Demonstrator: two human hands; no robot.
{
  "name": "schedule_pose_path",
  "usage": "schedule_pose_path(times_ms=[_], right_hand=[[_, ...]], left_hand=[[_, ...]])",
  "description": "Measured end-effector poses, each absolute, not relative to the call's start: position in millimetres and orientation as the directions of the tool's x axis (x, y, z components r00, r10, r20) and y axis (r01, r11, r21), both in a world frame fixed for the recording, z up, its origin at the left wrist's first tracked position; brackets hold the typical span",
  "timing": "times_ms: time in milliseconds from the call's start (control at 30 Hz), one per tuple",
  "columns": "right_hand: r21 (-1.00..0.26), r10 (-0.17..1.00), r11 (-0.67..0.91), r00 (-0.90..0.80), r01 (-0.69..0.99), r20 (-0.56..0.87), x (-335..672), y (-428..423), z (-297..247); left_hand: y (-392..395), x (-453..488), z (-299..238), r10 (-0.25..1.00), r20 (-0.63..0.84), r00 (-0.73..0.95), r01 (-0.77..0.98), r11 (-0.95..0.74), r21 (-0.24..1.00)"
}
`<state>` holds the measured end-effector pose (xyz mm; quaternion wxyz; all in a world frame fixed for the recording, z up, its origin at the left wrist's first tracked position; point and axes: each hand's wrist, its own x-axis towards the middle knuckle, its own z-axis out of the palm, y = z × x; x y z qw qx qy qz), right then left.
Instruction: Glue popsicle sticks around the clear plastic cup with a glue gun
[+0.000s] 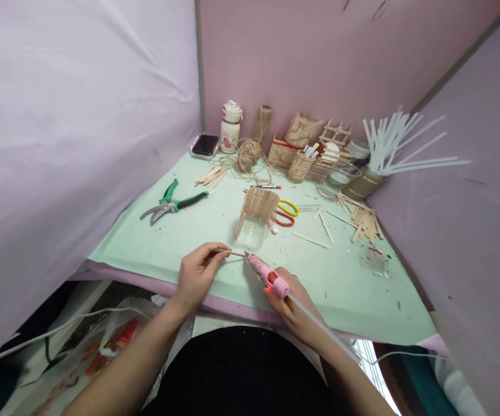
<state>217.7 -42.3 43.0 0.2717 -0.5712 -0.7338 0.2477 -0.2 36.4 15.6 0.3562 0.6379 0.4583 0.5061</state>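
Note:
My left hand pinches a thin wooden stick near the front edge of the green table. My right hand grips a pink glue gun whose nozzle touches the stick's free end. A white glue rod sticks out of the gun's back over my wrist. Just beyond the stick lies a clear plastic cup partly clad in wooden sticks, tipped on its side.
Green-handled pruning shears lie at the left, yellow and red scissors behind the cup. Loose wooden sticks pile up at the right. Along the back stand a phone, a bottle, twine, stick baskets and a holder of white strips.

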Motion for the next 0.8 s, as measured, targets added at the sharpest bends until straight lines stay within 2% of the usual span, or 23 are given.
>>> schedule_pose_path(times_ms=[100,333,800], right_hand=[[-0.644,0.969,0.248,-0.186,0.724,0.164,217.1,-43.1,42.1],[-0.543,0.965,0.260,-0.205,0.798,0.161,213.9,-44.5,34.6],[-0.545,0.939,0.344,-0.266,0.765,0.219,199.6,-48.1,36.9]], left_hand=[[35.9,0.9,15.4,0.943,0.326,0.057,0.215,-0.331,0.919],[35.1,2.9,15.7,0.942,0.333,0.034,0.243,-0.331,0.912],[35.0,2.9,18.0,0.934,0.355,0.034,0.280,-0.350,0.894]])
